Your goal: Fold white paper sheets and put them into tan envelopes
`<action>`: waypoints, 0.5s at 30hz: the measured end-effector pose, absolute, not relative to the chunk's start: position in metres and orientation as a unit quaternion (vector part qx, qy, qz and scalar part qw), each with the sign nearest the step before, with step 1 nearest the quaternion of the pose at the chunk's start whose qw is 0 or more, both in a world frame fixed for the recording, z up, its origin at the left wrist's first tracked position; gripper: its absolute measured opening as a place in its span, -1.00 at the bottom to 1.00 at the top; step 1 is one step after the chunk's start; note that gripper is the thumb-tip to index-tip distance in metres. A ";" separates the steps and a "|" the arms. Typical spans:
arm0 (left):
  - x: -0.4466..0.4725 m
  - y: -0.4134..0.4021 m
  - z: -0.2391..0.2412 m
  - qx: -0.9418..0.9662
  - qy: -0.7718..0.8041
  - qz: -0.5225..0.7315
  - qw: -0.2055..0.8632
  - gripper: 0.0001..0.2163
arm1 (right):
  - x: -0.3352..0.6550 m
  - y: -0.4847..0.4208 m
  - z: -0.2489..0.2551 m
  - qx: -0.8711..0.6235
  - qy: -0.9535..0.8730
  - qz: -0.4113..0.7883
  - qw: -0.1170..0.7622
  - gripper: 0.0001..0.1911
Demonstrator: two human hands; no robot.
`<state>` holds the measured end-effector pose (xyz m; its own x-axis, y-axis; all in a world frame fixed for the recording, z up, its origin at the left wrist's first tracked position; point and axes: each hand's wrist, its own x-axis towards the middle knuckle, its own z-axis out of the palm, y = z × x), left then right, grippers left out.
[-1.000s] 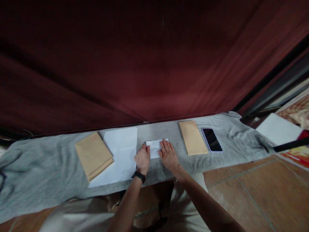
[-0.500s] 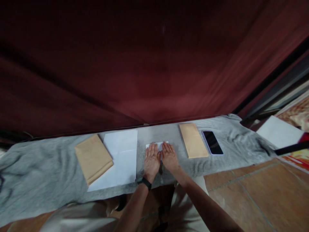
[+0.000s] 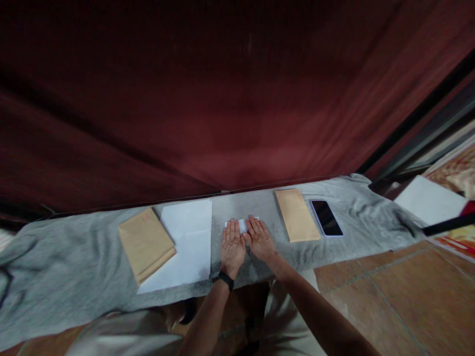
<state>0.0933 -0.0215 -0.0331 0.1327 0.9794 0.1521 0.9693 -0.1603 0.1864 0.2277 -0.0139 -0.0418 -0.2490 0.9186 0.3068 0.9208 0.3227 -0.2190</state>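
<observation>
folded white paper [image 3: 242, 226] lies well left of the phone [image 3: 327, 218]. left hand [image 3: 233, 244] and right hand [image 3: 261, 242] lie flat on it, outstretched, gripping nothing. judged light, thin, easily creased; best held by the edge nearest the phone.

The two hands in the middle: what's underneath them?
Under the left hand and right hand lies a small white paper, on the grey cloth. Parts of its far edge and a patch between the hands show; the rest is covered, so its near edge can't be seen.
</observation>
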 end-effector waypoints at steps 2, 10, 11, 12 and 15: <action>0.092 -0.023 -0.033 0.741 0.660 0.125 0.013 -0.45 | 0.233 -0.015 -0.044 -0.591 -0.782 -0.017 0.194 -0.45; 0.085 -0.031 -0.029 0.711 0.690 0.132 0.000 -0.44 | 0.252 -0.025 -0.047 -0.615 -0.762 -0.046 0.198 -0.44; 0.085 -0.032 -0.029 0.709 0.693 0.132 -0.001 -0.44 | 0.254 -0.027 -0.047 -0.618 -0.760 -0.046 0.197 -0.44; 0.085 -0.033 -0.028 0.707 0.695 0.132 -0.004 -0.44 | 0.256 -0.027 -0.046 -0.620 -0.758 -0.046 0.196 -0.44; 0.086 -0.035 -0.028 0.700 0.701 0.135 -0.012 -0.45 | 0.257 -0.031 -0.042 -0.635 -0.746 -0.045 0.195 -0.45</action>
<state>0.0861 -0.0355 -0.0282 -0.0186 0.9782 0.2068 0.9848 -0.0178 0.1727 0.2572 -0.0307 -0.0417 -0.1185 0.9301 0.3476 0.9652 0.1901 -0.1796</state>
